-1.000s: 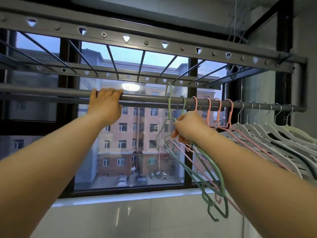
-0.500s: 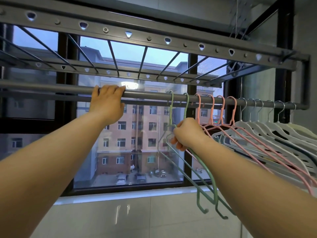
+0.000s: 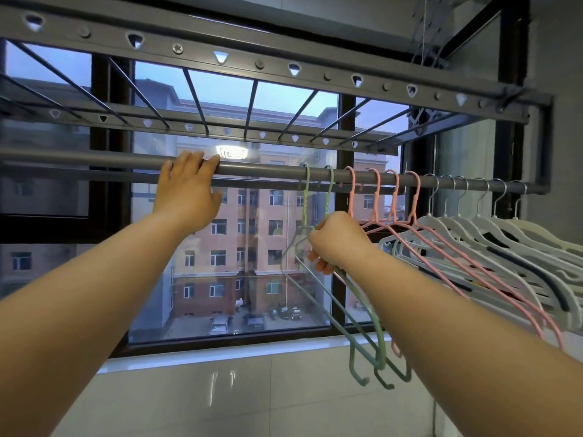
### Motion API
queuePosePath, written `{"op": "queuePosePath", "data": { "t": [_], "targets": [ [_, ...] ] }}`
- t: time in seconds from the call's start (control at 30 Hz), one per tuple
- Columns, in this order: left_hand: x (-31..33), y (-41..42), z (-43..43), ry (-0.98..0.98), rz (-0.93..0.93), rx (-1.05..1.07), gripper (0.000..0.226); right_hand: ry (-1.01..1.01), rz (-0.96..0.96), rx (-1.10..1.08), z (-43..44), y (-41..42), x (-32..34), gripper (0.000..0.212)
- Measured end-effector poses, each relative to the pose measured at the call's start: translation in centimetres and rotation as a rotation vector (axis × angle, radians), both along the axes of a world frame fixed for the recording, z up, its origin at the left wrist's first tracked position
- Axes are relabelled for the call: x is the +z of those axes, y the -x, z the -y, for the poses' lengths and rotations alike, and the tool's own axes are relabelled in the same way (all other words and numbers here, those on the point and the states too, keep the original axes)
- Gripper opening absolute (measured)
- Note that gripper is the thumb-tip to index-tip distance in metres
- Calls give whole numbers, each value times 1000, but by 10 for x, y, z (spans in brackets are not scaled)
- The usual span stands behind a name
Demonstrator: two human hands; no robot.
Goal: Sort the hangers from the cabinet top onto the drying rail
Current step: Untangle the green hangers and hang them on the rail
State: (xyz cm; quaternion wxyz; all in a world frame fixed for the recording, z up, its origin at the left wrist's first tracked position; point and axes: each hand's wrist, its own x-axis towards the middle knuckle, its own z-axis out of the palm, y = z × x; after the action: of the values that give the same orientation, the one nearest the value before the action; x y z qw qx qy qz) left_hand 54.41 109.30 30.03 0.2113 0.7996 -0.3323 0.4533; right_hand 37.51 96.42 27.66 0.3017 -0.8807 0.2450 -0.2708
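Since a second earlier, the leading hook of the two green hangers (image 3: 305,203) had dropped from above the bar onto the drying rail (image 3: 268,170), and both green hooks now sat side by side on it, just left of the pink ones. The right hand (image 3: 337,241) was still curled around the green pair just below their necks, so they had been hung but not let go. The left hand (image 3: 189,197) had stayed where it was, fingers wrapped over the rail well to the left of the hangers, seemingly steadying it.

Along the rail the order ran green, then four pink hangers (image 3: 377,197), then a tight row of white hangers (image 3: 467,238) with metal hooks out to the right end, so the grouping by colour looked largely in place. A perforated upper rack bar (image 3: 195,52) ran overhead, with a window (image 3: 236,247) behind.

By my reading the sort was well advanced: what remained was to release the green pair and perhaps close them up against the pink. The cabinet top was out of view, so whether more hangers waited there could not be told.
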Motion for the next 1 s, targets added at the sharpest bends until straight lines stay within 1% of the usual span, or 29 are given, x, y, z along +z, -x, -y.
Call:
{"op": "queuePosePath", "data": {
  "t": [0.07, 0.17, 0.27, 0.33, 0.4, 0.43, 0.5, 0.57, 0.67, 0.83, 0.93, 1.0],
  "targets": [
    [-5, 4, 1, 32, -20, -26, 57, 55, 22, -24, 1, 3, 0, 18],
    [-16, 14, 2, 67, -61, -86, 54, 178, 29, -69, 1, 13, -2, 31],
    [-33, 30, -1, 86, -115, -137, 49, 269, 5, -78, 0, 26, -7, 37],
    [-48, 43, -6, 78, -141, -144, 47, 306, -1, -79, 0, 38, -11, 37],
    [-64, 59, -11, 32, -156, -143, 43, 345, 22, -61, -1, 51, -13, 31],
    [-72, 68, -14, 19, -186, -151, 39, 360, 37, -47, -2, 58, -13, 25],
    [-88, 88, -22, 47, -313, -190, 31, 401, 87, -30, -2, 75, -13, 18],
    [-108, 108, -30, 72, -448, -212, 24, 434, 131, -16, 1, 93, -13, 20],
    [-143, 142, -33, 16, -539, -219, 15, 444, 119, 55, 8, 125, -19, 25],
    [-182, 216, 10, -52, -595, -255, 18, 513, -12, 160, 31, 186, -49, 26],
    [-203, 260, 57, -75, -601, -314, 17, 552, -79, 142, 64, 231, -72, 26],
    [-217, 290, 92, -103, -615, -365, 12, 515, -105, 100, 93, 266, -88, 25]
  ]
}}
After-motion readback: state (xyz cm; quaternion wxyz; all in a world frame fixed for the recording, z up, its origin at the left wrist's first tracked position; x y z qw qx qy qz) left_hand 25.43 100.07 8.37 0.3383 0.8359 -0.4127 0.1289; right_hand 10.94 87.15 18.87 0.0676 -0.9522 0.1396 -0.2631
